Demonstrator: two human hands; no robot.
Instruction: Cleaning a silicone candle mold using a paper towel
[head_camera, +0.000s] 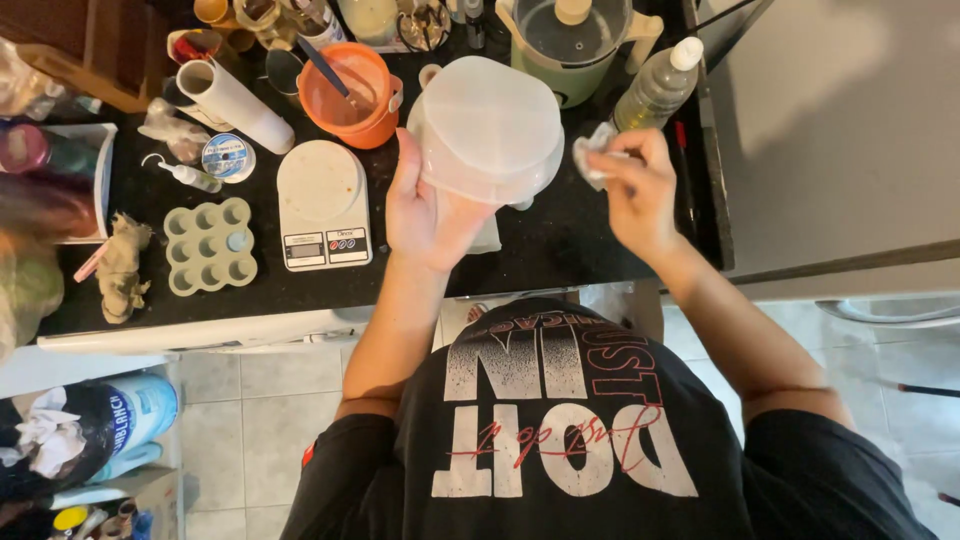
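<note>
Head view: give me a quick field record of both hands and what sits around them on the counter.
left hand: grips a translucent plastic container, tilted up off the counter
right hand: pinches a small crumpled wipe beside the container
counter: black
left of container: white kitchen scale, orange cup with a stirrer, grey silicone mould
behind: green lidded pot, clear bottle

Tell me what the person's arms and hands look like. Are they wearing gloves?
No gloves. Both the left hand and right hand are bare, with no rings, watch or bracelets showing. The arms are bare up to short black sleeves of a black T-shirt with white and red print.
</note>
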